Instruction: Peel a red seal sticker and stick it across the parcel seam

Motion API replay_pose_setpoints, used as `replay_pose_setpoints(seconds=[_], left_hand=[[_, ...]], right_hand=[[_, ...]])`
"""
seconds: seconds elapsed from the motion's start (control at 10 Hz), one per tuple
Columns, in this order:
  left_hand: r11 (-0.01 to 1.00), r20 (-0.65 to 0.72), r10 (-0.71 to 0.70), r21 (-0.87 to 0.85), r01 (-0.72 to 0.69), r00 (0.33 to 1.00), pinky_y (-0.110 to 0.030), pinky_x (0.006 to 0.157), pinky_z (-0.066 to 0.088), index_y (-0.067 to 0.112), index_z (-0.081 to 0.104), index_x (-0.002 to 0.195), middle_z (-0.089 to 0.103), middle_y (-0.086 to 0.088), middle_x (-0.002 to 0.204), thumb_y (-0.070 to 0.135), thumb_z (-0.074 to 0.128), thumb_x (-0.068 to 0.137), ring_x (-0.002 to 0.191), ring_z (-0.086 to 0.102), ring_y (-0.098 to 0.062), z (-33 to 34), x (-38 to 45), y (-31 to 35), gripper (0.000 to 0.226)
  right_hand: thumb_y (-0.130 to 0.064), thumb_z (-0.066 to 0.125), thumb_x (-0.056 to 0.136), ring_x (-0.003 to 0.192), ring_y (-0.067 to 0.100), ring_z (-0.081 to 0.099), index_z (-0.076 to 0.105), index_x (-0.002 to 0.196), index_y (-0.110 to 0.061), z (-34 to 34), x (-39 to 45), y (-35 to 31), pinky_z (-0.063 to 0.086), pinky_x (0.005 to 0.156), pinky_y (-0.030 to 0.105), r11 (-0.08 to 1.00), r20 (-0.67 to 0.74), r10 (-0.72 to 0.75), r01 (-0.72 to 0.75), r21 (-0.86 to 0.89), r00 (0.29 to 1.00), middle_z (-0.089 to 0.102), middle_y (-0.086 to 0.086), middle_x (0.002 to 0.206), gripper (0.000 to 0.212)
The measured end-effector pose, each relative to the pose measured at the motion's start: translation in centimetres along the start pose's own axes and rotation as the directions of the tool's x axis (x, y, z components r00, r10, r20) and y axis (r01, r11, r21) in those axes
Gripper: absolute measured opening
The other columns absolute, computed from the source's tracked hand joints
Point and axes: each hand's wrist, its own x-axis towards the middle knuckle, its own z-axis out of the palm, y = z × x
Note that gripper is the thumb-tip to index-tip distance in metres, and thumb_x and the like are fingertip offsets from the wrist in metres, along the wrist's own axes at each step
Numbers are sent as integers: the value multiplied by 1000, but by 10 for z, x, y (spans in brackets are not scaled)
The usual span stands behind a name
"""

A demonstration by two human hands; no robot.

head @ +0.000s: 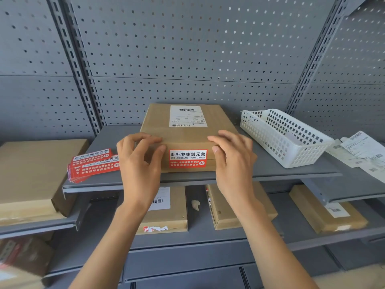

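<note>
Both hands frame the near end of a brown cardboard parcel (187, 130): the left hand (139, 163) rests with fingers curled loosely on the top edge and thumb down the front face, holding nothing, while the right hand (233, 161) lies likewise on the opposite side, fingers relaxed over the top and thumb against the front. Behind them rises a grey perforated back panel (187, 49), and the parcel sits on a grey metal shelf (270, 174) at its front edge. Between the two thumbs a red seal sticker (188, 158) lies flat on the parcel, folded over the near edge so that it crosses the seam on the front face. A white shipping label (188, 116) is stuck on the parcel's top towards the back. To the right stands a white plastic basket (281, 138), tilted, near the parcel but apart from it. To the left, a fanned stack of red stickers (93, 164) lies on the shelf just beside the left hand. More cardboard boxes (237, 211) rest on the lower shelf below.
</note>
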Motion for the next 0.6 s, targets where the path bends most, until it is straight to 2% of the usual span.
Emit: replay_pose_setpoints(seconds=[0.1, 0.2, 0.4, 0.5, 0.6], left_hand=[[1000, 6, 0, 6, 0, 1000, -16, 93, 36, 12, 76, 107, 59, -4, 115, 14, 73, 93, 113, 47, -21, 0, -3, -2, 14], [1000, 6, 6, 4, -6, 1000, -30, 93, 42, 11, 76, 107, 59, -3, 115, 14, 73, 93, 112, 46, -21, 1, -3, -5, 14], [999, 30, 47, 18, -48, 998, -35, 90, 44, 15, 76, 104, 62, 0, 107, 21, 70, 96, 108, 47, -20, -5, 5, -5, 12], [1000, 89, -9, 9, 8, 996, -45, 87, 48, 20, 76, 102, 68, 3, 101, 37, 59, 97, 102, 51, -20, -11, 19, 1, 25], [997, 114, -78, -3, 79, 990, -46, 94, 50, 17, 76, 102, 74, 1, 104, 42, 55, 102, 106, 62, -23, -15, 47, 12, 33]], right_hand=[[-7, 63, 96, 118, 24, 46, 74, 117, -24, 2, -3, 4, 42, 95, 57, 1000, 0, -20, 20, -3, 1000, 66, -2, 128, 29], [-7, 63, 96, 118, 23, 45, 73, 118, -25, 2, -3, 6, 43, 95, 56, 999, -7, -32, 32, -6, 999, 66, -2, 128, 30], [-10, 64, 96, 120, 18, 43, 73, 118, -28, -4, 1, 9, 38, 97, 54, 997, 24, -66, 67, -43, 997, 66, -5, 127, 30], [-12, 65, 95, 119, 20, 49, 75, 115, -29, -8, 9, 6, 33, 99, 50, 996, 88, -75, 79, -46, 993, 67, -7, 125, 27], [-16, 65, 96, 121, 20, 51, 73, 118, -28, -25, 23, 8, 32, 105, 48, 996, 113, -87, 85, 20, 990, 66, -8, 128, 27]])
